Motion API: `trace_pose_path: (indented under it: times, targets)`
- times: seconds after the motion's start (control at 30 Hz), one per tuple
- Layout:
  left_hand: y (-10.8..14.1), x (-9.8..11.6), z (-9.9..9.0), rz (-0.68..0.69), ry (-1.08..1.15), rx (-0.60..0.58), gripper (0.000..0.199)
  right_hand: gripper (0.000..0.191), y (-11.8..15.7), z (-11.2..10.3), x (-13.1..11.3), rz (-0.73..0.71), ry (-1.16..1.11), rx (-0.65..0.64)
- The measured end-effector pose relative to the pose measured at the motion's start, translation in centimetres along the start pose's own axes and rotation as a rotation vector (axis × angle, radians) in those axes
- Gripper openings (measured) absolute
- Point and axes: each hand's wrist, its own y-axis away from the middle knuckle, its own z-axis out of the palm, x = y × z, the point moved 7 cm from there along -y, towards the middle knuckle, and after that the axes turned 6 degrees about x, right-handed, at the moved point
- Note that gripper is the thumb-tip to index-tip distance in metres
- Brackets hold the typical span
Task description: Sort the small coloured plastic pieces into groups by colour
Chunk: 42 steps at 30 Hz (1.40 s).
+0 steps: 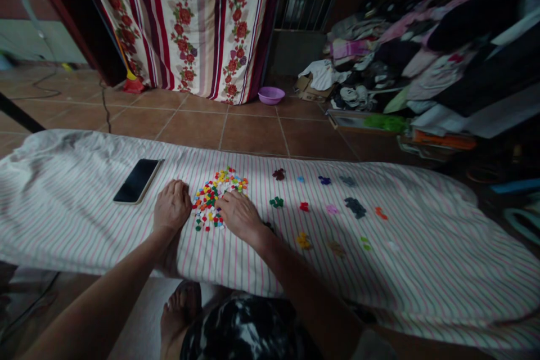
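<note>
On the near side of the striped cloth (76, 230), a yellow group (302, 240) and a tan group (336, 248) lie to the right. A black group (269, 228) is just beside the right forearm, partly hidden; if this arm slides, I think the sleeveless wrist could scatter it. The right hand (240, 215) reaches into the mixed pile (211, 194) of small coloured pieces, its fingers bent downward; whether they pinch a piece, I cannot tell. The left hand (172, 202) rests at the pile's left edge, fingers curled and close together; its grip is also hidden. Farther, the dark green group (277, 202) and brown group (278, 174) sit loose, so a pulled cloth fold could mix neighbouring colours.
</note>
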Motion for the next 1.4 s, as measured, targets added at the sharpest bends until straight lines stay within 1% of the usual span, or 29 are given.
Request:
trace_pose_path:
  times: [0.17,0.37,0.6,0.7,0.87,0.97,1.13,1.3,1.4]
  targets:
    - [0.1,0.1,0.0,0.043,0.003,0.034,0.024,0.013,-0.2,0.0,0.4,-0.023,-0.094,0.041]
    - [0.3,-0.1,0.1,0.046,-0.011,0.051,0.023,0.014,0.0,-1.4,1.7,-0.005,-0.170,0.123]
    - [0.3,-0.1,0.3,0.086,-0.029,0.057,0.021,0.014,0.8,-3.3,6.0,0.128,-0.166,0.255]
    - [0.3,-0.2,0.4,0.081,-0.043,0.060,0.020,0.014,1.3,-4.0,7.6,0.152,-0.165,0.315]
    - [0.2,-0.3,0.4,0.101,-0.056,0.064,0.022,0.016,2.3,-5.1,9.8,0.197,-0.150,0.344]
    - [0.3,-0.2,0.4,0.120,-0.063,0.073,0.023,0.017,2.8,-5.7,11.1,0.260,-0.137,0.358]
    - [0.5,-0.3,0.5,0.113,-0.070,0.077,0.026,0.021,4.0,-6.9,13.8,0.364,-0.117,0.396]
    - [0.4,-0.5,0.7,0.111,-0.072,0.049,0.026,0.022,6.2,-8.6,17.3,0.589,-0.091,0.453]
    - [0.4,-0.4,0.7,0.116,-0.072,0.044,0.028,0.023,7.8,-9.6,19.2,0.738,-0.087,0.462]
